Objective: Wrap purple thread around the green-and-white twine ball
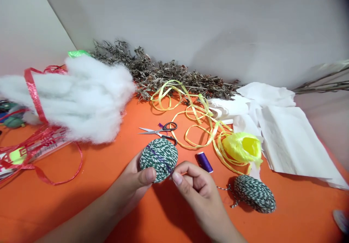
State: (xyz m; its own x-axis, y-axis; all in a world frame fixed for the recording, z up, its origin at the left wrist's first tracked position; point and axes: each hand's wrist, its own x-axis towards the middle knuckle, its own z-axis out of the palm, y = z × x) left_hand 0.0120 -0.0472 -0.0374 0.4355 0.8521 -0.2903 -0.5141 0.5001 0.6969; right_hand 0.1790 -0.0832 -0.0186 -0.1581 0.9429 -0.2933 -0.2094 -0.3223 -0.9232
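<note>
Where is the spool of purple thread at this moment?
In the head view, the purple thread spool lies right of centre on the orange surface, just beyond the right hand and left of the shiny yellow ribbon roll.

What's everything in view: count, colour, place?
Held yarn ball: one, green-white, front
Loose yarn ball: one, green-white, front right
Scissors: one, black-handled, centre
Spool: one, purple, right of scissors
Ribbon tangle: one, yellow, centre right
Papers: several, white, right
Dried stems: many, brown, back
Stuffing: one heap, white, left
Ribbon strands: several, red, left
Shiny scrap: one, green, behind stuffing
Tabletop: one, orange, below
Other items: some, unclear, left edge
Left hand: one, bare, around ball
Right hand: one, bare, at ball's edge
</note>
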